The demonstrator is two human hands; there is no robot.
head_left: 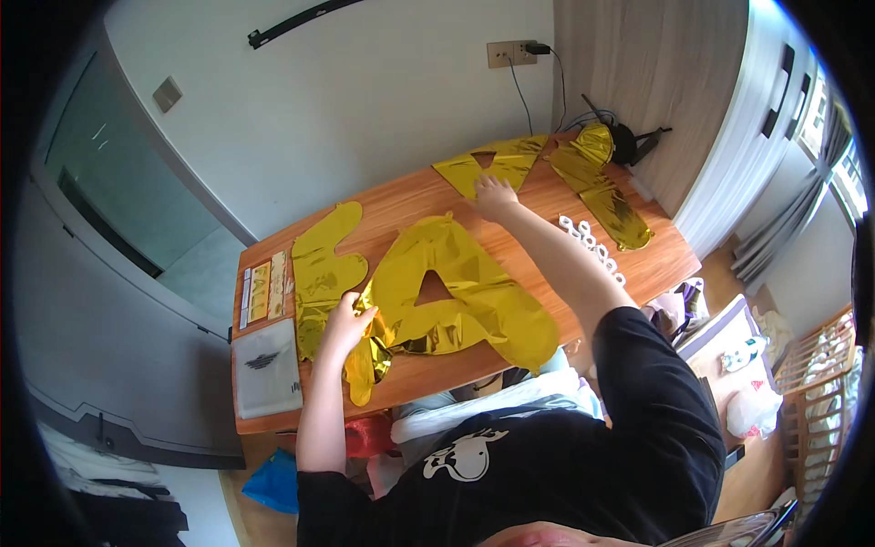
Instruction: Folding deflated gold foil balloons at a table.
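Observation:
Uninflated gold foil balloons lie flat on the wooden table [415, 205]. In the middle is a large letter-shaped foil balloon [474, 264] with a triangular hole. My left hand [344, 326] is closed on the crumpled left leg of this balloon. At the far side, my right hand [497, 196] reaches over the table with its fingers stretched out, at the near tip of another foil balloon [519, 164] that also has a triangular hole. Whether it touches that foil I cannot tell. A curved foil balloon [314, 255] lies left of the middle one, partly under it.
A long foil balloon [606, 196] lies at the far right, near a dark object with a cable [624, 141]. White rings [588, 239] sit under my right forearm. At the left edge are a flat pack [264, 290] and a clear bag [266, 369]. A wall socket [512, 55] is behind.

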